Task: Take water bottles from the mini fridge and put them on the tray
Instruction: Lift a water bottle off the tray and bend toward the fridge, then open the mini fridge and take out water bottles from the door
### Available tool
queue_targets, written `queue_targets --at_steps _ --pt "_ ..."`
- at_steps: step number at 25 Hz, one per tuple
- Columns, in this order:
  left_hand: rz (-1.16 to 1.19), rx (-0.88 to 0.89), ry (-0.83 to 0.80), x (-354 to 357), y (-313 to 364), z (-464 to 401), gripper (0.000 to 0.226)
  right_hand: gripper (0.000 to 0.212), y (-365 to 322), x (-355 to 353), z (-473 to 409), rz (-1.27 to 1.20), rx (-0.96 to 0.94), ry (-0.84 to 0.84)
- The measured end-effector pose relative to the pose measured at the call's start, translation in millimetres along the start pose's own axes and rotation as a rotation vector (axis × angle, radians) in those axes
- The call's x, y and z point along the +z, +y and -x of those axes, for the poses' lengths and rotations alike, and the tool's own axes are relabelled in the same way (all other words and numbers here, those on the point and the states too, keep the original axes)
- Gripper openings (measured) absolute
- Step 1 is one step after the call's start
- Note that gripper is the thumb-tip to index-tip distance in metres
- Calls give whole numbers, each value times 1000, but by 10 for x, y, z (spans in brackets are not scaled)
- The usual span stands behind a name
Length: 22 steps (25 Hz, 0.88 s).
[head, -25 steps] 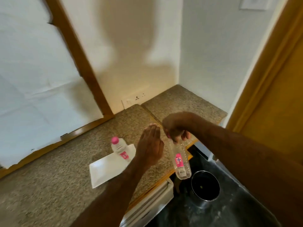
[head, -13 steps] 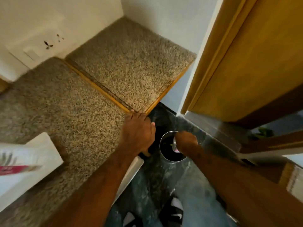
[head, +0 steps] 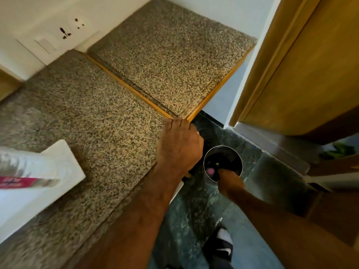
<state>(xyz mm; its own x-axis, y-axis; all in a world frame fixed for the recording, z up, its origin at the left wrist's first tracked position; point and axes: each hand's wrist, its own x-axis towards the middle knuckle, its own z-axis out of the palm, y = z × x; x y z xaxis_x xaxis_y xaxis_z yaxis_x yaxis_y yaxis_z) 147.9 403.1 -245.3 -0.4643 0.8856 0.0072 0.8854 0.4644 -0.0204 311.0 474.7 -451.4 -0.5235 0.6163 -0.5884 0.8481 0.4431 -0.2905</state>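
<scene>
A clear water bottle (head: 25, 169) with a pink label stands on the white tray (head: 58, 152) at the left edge, blurred and close to the camera. My left hand (head: 178, 150) rests on the front corner of the granite counter (head: 97, 113), fingers curled over its edge. My right hand (head: 230, 181) reaches down into a round metal bin (head: 236, 154) on the floor. A pink cap (head: 210, 170) shows inside the bin beside my fingers, which are hidden by the rim. Whether the fingers grip anything is unclear.
A second granite slab (head: 171, 55) sits in the corner behind a wooden strip. A wall socket (head: 65, 33) is at the back left. A wooden door (head: 310, 74) stands at the right. Dark stone floor (head: 194, 210) and my shoe (head: 223, 245) lie below.
My right hand carried a bottle from beside the counter down to the bin and now dips into it. My left hand dropped onto the counter corner. The view tilted down.
</scene>
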Motion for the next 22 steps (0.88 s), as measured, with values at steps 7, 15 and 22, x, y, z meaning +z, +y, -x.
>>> queue_targets --at_steps 7,15,22 --pt "-23 -241 242 838 -294 1931 58 50 -233 830 854 103 -409 40" --pt "-27 -321 -245 2141 -1157 3625 57 64 -1667 2138 986 278 -945 131" --pt "252 -645 -346 2880 -1445 4309 69 74 -1898 2688 1014 461 -986 74"
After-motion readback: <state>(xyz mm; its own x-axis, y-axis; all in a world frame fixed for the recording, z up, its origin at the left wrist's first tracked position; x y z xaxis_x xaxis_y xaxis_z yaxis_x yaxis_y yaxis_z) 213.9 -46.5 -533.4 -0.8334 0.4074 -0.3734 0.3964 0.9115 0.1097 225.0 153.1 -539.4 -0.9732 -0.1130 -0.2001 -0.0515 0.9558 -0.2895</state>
